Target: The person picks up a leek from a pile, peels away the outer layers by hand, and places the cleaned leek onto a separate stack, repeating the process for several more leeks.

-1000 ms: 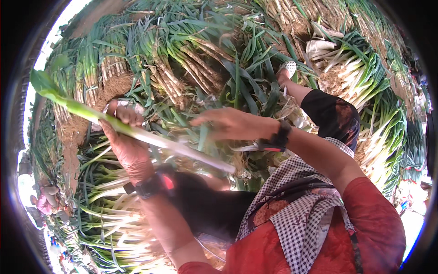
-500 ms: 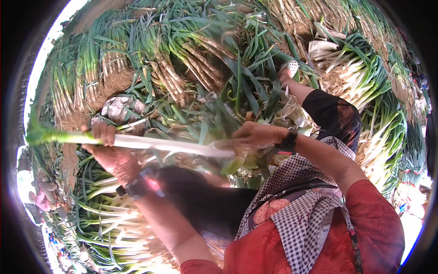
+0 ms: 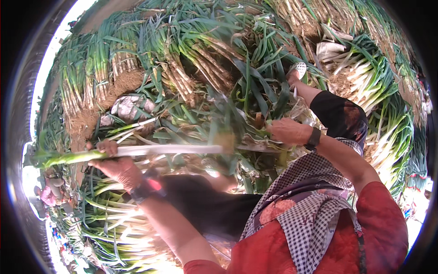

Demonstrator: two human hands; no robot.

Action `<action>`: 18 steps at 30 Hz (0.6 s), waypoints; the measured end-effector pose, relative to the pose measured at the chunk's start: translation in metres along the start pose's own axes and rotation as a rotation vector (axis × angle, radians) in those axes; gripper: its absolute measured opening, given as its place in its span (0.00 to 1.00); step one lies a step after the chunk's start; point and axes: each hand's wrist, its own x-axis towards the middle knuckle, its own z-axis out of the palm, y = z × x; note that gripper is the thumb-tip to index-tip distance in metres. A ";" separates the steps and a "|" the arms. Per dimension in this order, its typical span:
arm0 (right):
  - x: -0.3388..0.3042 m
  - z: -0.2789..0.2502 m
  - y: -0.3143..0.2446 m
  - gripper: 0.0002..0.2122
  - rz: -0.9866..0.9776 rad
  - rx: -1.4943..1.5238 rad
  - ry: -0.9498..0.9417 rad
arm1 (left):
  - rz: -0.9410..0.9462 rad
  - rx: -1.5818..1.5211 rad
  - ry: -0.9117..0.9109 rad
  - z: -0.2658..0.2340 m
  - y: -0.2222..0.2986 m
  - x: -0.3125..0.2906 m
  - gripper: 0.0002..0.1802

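Observation:
My left hand [image 3: 117,168] is wrapped round a long leek [image 3: 171,149], near where its white shaft turns green. The leek lies nearly level across the view, its green end [image 3: 64,159] to the left and its root end blurred by motion. Off to the right, my right hand [image 3: 292,131] is closed in a pinch, apart from the shaft. A thin, pale peeled leaf [image 3: 258,148] trails between the root end and this hand; its upper part is smeared. Loose green leaves and peelings [image 3: 182,123] lie beneath the leek.
Bundles of unpeeled leeks with brown roots [image 3: 123,59] lie along the far side. Cleaned white leeks [image 3: 123,228] are piled at the near left, and more [image 3: 388,128] at the right. My outstretched leg [image 3: 340,109] crosses the leaves at right; a pale wrapped bundle [image 3: 132,107] lies at left.
My right hand has moved right, away from the leek's root end, drawing a thin leaf strip along. My left hand keeps its hold, and the leek's green end now sits slightly lower.

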 end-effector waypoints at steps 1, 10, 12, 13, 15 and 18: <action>0.011 -0.019 -0.021 0.12 0.005 0.058 0.119 | -0.036 -0.034 -0.050 0.007 -0.003 -0.003 0.23; 0.100 -0.071 -0.156 0.07 -0.368 0.556 0.907 | -0.127 -0.035 -0.030 0.084 -0.057 -0.042 0.24; 0.099 -0.071 -0.158 0.07 -0.341 0.543 0.878 | -0.130 0.002 -0.014 0.088 -0.062 -0.046 0.25; 0.098 -0.072 -0.158 0.07 -0.313 0.531 0.849 | -0.134 0.040 0.002 0.092 -0.065 -0.049 0.26; 0.098 -0.072 -0.152 0.07 -0.351 0.559 0.868 | -0.129 0.054 0.011 0.100 -0.066 -0.052 0.28; 0.096 -0.072 -0.150 0.07 -0.371 0.560 0.891 | -0.133 0.073 0.012 0.102 -0.069 -0.053 0.28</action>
